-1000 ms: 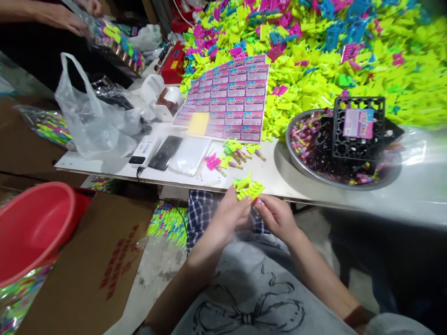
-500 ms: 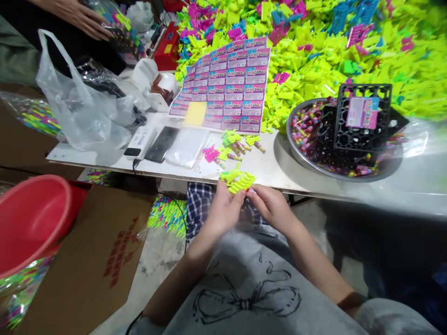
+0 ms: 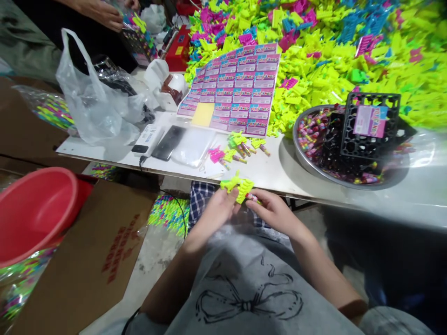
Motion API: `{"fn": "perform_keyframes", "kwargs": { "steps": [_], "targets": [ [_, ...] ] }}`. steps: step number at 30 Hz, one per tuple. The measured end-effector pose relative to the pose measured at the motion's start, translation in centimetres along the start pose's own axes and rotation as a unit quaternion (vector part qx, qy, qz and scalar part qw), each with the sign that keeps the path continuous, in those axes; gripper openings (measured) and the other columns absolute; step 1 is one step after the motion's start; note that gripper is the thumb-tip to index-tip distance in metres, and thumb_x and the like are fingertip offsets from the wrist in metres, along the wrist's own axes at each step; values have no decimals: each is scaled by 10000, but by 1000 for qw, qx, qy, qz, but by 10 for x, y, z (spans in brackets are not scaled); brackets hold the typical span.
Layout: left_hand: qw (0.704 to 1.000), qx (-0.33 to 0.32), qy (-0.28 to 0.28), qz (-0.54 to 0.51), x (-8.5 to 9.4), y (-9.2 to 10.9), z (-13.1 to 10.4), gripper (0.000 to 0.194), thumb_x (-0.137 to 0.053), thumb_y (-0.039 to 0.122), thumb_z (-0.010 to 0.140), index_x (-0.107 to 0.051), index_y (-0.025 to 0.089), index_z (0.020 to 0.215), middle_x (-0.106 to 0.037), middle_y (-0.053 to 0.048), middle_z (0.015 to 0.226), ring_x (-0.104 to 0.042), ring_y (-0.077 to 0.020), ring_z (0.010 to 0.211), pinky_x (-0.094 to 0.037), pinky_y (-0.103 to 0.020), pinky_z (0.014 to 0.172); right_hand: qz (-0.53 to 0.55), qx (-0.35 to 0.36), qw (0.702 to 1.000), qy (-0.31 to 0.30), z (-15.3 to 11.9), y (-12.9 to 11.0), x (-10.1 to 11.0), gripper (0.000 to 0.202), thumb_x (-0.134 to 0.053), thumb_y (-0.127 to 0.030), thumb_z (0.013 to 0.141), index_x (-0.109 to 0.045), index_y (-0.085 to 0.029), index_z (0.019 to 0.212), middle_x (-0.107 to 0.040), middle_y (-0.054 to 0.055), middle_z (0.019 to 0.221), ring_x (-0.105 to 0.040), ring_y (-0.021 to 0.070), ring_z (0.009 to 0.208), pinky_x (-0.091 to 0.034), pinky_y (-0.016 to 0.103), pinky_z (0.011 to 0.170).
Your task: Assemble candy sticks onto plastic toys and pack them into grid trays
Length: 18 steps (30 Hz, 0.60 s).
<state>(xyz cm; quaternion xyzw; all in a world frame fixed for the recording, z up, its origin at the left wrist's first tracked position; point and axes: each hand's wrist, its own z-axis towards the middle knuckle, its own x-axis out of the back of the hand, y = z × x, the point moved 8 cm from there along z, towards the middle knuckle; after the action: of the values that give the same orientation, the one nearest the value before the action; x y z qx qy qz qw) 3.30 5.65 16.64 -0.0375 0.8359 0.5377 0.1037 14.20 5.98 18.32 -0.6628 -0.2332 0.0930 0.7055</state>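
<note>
My left hand (image 3: 220,207) is closed around neon-yellow plastic toy pieces (image 3: 244,189) just off the table's front edge. Between the thumb and fingers of my right hand (image 3: 274,209) is a small candy tube (image 3: 253,197) with a red end, held against or very near the yellow pieces; I cannot tell whether they touch. Just beyond my hands, several yellow toys with candy tubes (image 3: 240,145) and a pink toy (image 3: 216,154) lie on the white table (image 3: 275,168).
A metal bowl (image 3: 301,160) of candy tubes, with a black plastic crate (image 3: 393,122) on it, stands at right. Behind lie a label sheet (image 3: 240,88) and a heap of toys (image 3: 314,74). A phone (image 3: 169,143) and plastic bag (image 3: 94,107) are left, near another person's hand (image 3: 104,14).
My right hand has drawn slightly apart from my left, and the candy tube shows more clearly in its fingers. The yellow pieces have turned. The whole view has shifted slightly.
</note>
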Motion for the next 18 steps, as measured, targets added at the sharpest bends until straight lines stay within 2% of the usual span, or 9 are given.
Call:
{"fn": "perform_keyframes", "kwargs": {
  "steps": [3, 5, 6, 9, 13, 18],
  "targets": [
    [999, -46, 7, -17, -2, 11, 3, 336, -604, 457, 708, -500, 180, 867, -480, 68, 519, -344, -30, 361, -228, -165, 356, -29, -1, 999, 27, -3, 0, 5, 441, -480, -295, 832, -402, -184, 1252, -551, 8, 790, -513, 120, 711, -417, 223, 681],
    [998, -49, 10, -38, -4, 12, 4, 361, -626, 402, 706, -476, 199, 963, -520, 62, 623, -349, -20, 382, -247, -157, 368, -41, -7, 999, 34, -5, 0, 7, 584, -472, -274, 828, -234, -190, 1355, -500, -18, 725, -467, 99, 618, -399, 203, 618],
    [998, -45, 5, -42, -6, 11, 5, 366, -626, 385, 709, -471, 203, 986, -530, 57, 664, -352, -17, 395, -255, -154, 375, -47, -4, 998, 33, -5, -1, 8, 613, -473, -266, 822, -205, -193, 1369, -487, -23, 714, -452, 94, 601, -390, 198, 604],
    [999, -27, -4, -37, -11, 7, 5, 359, -609, 362, 728, -466, 209, 1021, -549, 40, 753, -380, -17, 446, -278, -144, 407, -65, 11, 997, 50, -6, -3, 10, 561, -477, -246, 800, -307, -188, 1331, -473, -26, 698, -439, 90, 600, -376, 196, 600],
    [999, -24, -11, -20, -16, 4, 5, 326, -574, 347, 758, -464, 217, 1036, -565, 23, 858, -406, -15, 496, -318, -140, 458, -64, 11, 992, 107, -8, 2, 14, 504, -483, -218, 768, -411, -163, 1264, -412, -52, 619, -396, 77, 541, -351, 189, 556],
    [999, -40, -11, 6, -18, -1, 10, 278, -538, 357, 784, -463, 216, 1012, -534, 38, 800, -387, -12, 487, -313, -133, 455, -57, 4, 987, 150, -10, 11, 15, 496, -486, -218, 757, -447, -148, 1246, -404, -51, 612, -379, 70, 529, -349, 190, 540]
  ]
}}
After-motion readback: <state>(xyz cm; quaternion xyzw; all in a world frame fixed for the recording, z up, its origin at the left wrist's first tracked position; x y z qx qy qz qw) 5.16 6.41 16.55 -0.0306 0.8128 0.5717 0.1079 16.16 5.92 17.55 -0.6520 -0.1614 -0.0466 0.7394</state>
